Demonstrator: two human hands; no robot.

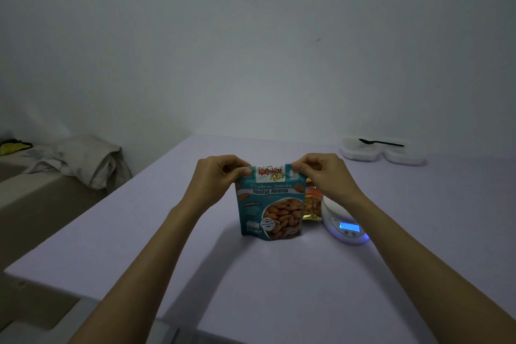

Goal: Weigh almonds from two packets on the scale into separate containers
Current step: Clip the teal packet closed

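A teal packet of roasted almonds (269, 204) stands upright on the pale table (195, 260). My left hand (220, 176) pinches its top left corner and my right hand (324, 173) pinches its top right corner. Behind it, partly hidden, lies a second packet, orange and gold (312, 208). A small white scale (346, 225) with a lit blue display sits just right of the packets. Two clear round containers (382, 152) stand side by side at the far right, with a black spoon (381, 143) lying across them.
The table's left edge runs diagonally; beyond it, lower down, a beige surface holds crumpled white cloth (83, 159) and something yellow (14, 145). A plain wall rises behind the table. The room is dim.
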